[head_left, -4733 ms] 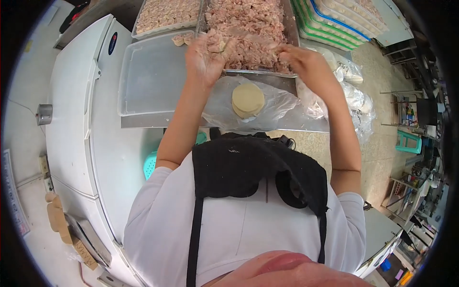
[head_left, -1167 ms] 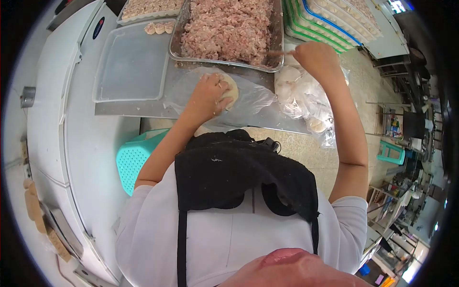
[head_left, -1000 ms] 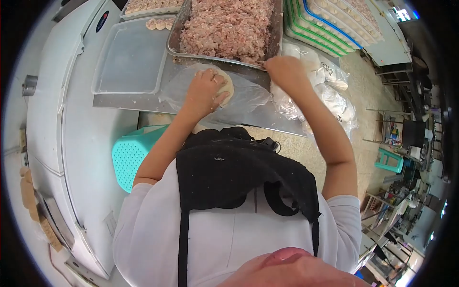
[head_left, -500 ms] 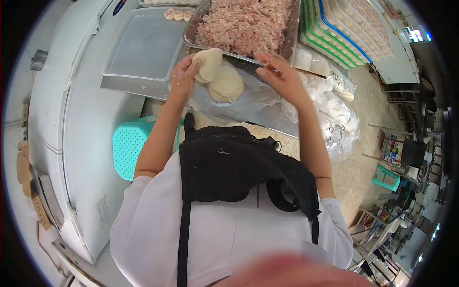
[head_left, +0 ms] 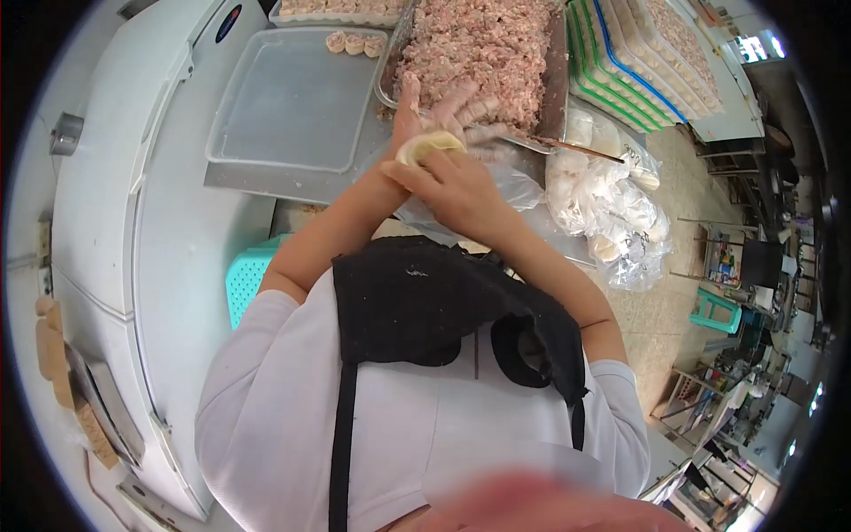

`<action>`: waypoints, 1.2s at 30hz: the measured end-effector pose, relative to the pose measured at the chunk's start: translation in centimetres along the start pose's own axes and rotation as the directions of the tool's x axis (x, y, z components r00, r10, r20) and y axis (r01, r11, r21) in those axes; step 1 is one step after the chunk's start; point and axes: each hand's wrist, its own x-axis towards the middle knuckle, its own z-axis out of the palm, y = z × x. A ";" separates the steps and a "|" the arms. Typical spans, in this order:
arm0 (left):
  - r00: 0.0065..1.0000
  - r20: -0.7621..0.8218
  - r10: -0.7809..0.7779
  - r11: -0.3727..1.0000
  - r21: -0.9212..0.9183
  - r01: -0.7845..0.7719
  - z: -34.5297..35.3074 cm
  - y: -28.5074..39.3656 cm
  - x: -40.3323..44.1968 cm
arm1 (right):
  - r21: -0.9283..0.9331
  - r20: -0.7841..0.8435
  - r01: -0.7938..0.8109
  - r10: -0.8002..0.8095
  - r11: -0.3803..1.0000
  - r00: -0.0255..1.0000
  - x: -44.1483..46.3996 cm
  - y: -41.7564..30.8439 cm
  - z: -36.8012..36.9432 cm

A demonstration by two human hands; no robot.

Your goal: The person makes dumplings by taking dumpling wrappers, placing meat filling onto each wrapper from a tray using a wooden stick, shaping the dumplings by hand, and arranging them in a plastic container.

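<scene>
My right hand point(head_left: 456, 191) is closed on a small stack of round, pale dough wrappers point(head_left: 429, 144), pinching it near my left wrist. My left hand point(head_left: 439, 111) is just beyond the stack, somewhat blurred, with its fingers stretched and spread at the near edge of a metal tray point(head_left: 385, 82). Whether the left palm touches the wrappers is hard to make out. Raw minced meat filling point(head_left: 479, 53) is heaped in that tray. Under my hands lies a clear plastic sheet point(head_left: 519, 188) on the metal table.
To the left, a translucent tray point(head_left: 284, 106) holds a few filled dumplings point(head_left: 355, 43) at its far corner. Stacked trays with green and blue rims point(head_left: 620, 71) stand right. Plastic bags of wrappers point(head_left: 612, 213) and a thin stick point(head_left: 585, 152) lie nearer. A turquoise stool point(head_left: 248, 279) is below.
Both hands were apart, the left holding wrappers and the right empty. They have come together near the tray; the wrappers are now in the right hand and the left is spread.
</scene>
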 end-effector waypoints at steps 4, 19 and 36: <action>0.984 0.122 -0.132 0.956 -0.247 0.159 -0.3 1.4 -0.2 | 0.102 -0.132 -0.220 0.232 0.970 0.964 0.5 6.9 -1.9; 0.987 0.082 -0.137 0.990 0.028 0.135 -1.1 1.6 0.6 | -0.088 0.057 -0.167 0.173 0.982 0.983 1.7 -0.5 -2.1; 0.982 -0.191 -0.015 0.937 0.340 0.081 1.1 -6.6 1.2 | 0.036 0.054 -0.472 0.470 0.881 0.881 -6.3 8.4 -4.3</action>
